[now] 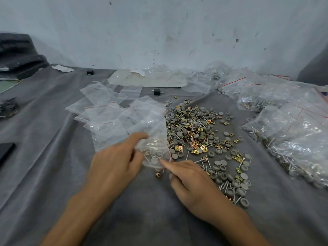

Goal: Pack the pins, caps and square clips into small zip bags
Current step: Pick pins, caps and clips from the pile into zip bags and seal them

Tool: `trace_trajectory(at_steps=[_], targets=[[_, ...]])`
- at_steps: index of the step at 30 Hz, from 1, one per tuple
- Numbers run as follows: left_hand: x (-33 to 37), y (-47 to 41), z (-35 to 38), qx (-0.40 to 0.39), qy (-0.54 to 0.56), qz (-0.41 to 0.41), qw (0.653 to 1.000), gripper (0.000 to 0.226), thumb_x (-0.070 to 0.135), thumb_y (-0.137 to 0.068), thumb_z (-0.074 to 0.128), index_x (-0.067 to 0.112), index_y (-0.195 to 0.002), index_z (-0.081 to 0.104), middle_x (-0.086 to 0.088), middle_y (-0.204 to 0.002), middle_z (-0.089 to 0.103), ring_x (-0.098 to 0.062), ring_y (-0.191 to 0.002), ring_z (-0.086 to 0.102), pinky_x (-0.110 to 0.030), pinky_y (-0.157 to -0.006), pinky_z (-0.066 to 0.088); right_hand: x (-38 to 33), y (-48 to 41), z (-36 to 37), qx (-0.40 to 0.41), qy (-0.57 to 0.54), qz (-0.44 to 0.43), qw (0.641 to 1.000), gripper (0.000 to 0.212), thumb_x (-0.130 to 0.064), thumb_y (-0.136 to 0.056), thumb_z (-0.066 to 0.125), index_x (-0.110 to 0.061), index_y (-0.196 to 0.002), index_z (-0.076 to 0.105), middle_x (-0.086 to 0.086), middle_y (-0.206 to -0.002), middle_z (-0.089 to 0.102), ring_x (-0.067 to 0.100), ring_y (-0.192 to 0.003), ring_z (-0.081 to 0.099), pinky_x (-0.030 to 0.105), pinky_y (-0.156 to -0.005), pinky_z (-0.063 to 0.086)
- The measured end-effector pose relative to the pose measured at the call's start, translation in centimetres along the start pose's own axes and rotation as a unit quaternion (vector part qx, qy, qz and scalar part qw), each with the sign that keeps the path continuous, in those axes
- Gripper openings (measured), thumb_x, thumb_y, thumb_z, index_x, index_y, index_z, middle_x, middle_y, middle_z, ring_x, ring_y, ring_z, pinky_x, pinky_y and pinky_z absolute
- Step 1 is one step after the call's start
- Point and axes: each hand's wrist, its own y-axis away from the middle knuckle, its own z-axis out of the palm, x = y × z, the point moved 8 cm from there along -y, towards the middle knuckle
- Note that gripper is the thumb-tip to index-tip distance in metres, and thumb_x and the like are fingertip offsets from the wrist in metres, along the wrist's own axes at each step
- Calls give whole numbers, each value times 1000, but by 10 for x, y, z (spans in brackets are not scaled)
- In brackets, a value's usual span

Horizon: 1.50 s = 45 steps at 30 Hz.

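A loose heap [198, 132] of grey caps, steel pins and brass square clips spreads over the grey cloth in the middle. My left hand [115, 162] pinches a small clear zip bag [154, 148] that holds a few caps, pins and a clip. My right hand [188, 178] sits just right of it, its index finger and thumb touching the bag's red-lined mouth. One brass clip [158, 174] lies on the cloth under the bag.
Empty zip bags [106, 112] lie fanned out at the left of the heap. Filled bags [291, 125] pile up on the right. A white tray [147, 79] and two small black blocks sit near the wall. A dark flat object [6, 151] lies at the left edge.
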Motion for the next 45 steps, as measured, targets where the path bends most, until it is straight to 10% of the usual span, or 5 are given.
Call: trace_trajectory(at_steps=[5,12,21,37,45], targets=[[13,4,-11,57,7,43,997,42,37,-84,43,46,-118,65,9,-74,72,-26,-68,69,-34,-57,50,-8,0,-1,-15,-39,-12,999,43,-14,-101,52,-31,-139,60,-15,-120,67,4,-114,52,20,-101,38],[11,2,-9,84,-26,27,996,47,41,-84,37,39,-104,79,12,-88,77,-25,-77,74,-31,-56,51,49,-5,-53,140,-115,116,977,27,-15,-96,55,-36,-92,71,-11,-71,67,3,-49,48,20,-46,36],[11,2,1,40,8,-8,999,32,30,-89,56,43,-110,77,15,-105,78,-23,-92,73,-36,-69,53,97,-28,-37,23,170,220,960,46,-26,-105,40,-26,-151,42,5,-144,41,27,-130,37,41,-106,38],[6,1,20,-41,88,-27,995,39,22,-89,59,42,-120,72,28,-54,55,-14,-60,50,-33,-62,41,57,-13,-42,30,122,160,979,12,-40,-103,50,-37,-101,61,-19,-97,64,11,-100,56,41,-101,36],[8,3,20,-20,120,-34,992,44,17,-85,64,38,-122,71,22,-55,57,-5,-56,53,-24,-60,40,24,-1,-48,108,-156,76,979,4,-34,-94,69,-34,-90,71,-16,-82,68,3,-73,63,12,-59,43]])
